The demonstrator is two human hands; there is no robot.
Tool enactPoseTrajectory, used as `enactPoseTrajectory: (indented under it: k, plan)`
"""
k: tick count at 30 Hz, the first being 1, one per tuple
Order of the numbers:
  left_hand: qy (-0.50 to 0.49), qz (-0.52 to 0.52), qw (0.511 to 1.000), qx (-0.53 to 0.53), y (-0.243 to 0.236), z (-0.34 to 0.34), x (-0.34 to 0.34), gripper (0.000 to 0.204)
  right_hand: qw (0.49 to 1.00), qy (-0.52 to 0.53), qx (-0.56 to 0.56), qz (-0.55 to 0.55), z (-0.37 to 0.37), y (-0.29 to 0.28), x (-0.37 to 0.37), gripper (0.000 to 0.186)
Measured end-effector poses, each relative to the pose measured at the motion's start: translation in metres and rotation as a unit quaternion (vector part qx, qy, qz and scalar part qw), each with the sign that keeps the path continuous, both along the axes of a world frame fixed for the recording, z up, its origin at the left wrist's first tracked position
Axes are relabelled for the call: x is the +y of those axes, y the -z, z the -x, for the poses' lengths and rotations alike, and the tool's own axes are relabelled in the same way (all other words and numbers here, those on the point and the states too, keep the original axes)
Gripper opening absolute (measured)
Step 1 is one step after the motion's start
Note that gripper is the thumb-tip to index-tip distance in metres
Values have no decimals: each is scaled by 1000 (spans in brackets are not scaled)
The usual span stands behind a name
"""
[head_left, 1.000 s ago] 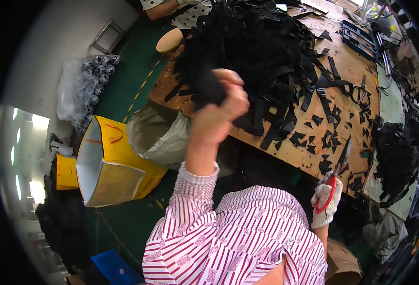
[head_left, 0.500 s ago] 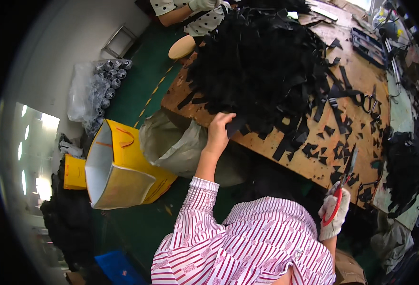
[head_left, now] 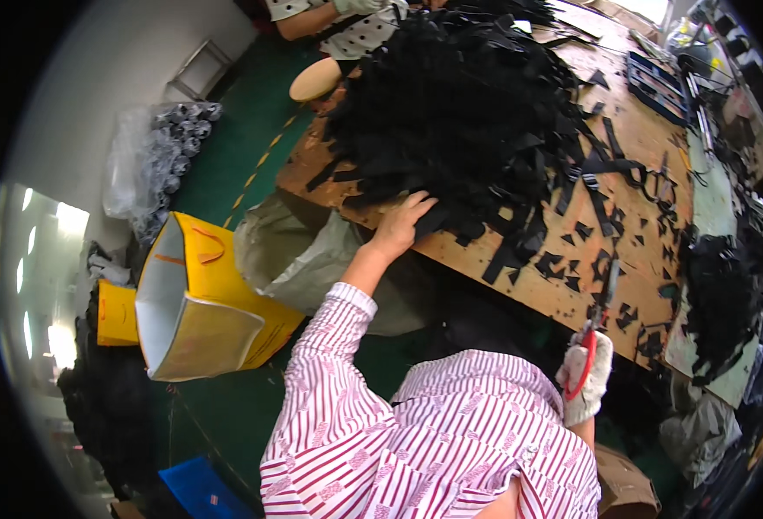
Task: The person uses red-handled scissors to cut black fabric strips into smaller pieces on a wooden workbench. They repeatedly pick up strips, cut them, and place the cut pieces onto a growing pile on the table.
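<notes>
A large, loose heap of matte black fabric strips [head_left: 459, 121] lies on a worn tan wooden table [head_left: 610, 52], seen from above by the person standing at its near edge. The heap is thick and tangled, with flat ends sticking out all round, some reaching the table's near edge; at its right side, straps with small buckles trail across the wood. The person's bare left hand [head_left: 401, 225] rests back upward on the near left border of the heap, at the table's edge, fingers stretched forward and only slightly apart; its underside is hidden, so whether it grips a strip cannot be told. The right hand [head_left: 596, 387], in a white knitted glove, is lower and to the right, just off the table edge, closed around the handles of a pair of long metal scissors with red handles [head_left: 590, 342]. Their blades point away from the person, over the table. Small black angular scraps [head_left: 616, 227] are scattered beyond and beside them. Left of the table stand an open grey sack [head_left: 321, 270] and, beside it, an open yellow bag with a pale lining [head_left: 252, 336]. At the far left corner is a round pale wooden seat [head_left: 316, 80].
</notes>
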State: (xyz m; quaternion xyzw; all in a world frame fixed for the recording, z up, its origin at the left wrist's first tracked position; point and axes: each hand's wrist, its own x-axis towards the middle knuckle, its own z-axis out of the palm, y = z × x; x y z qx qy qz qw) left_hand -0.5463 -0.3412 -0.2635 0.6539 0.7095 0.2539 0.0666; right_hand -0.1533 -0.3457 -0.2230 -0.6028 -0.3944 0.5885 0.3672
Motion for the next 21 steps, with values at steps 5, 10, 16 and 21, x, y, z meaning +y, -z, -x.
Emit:
enactPoseTrajectory:
  k: [5, 10, 16, 21]
  plan:
    - [38, -34, 998, 30, 3, -21, -19, 41, 999, -23, -36, -5, -7, -5, -2, 25]
    - [54, -1, 998, 45, 0, -44, -45, 48, 999, -23, -38, -24, -9, 1, -8, 24]
    - [46, -14, 999, -12, 4, -40, -49, 49, 998, -44, -38, -31, 2, -6, -12, 26]
    - [42, -112, 986, -113, 26, -31, -57, 45, 997, -63, -7, -47, -1, -7, -17, 28]
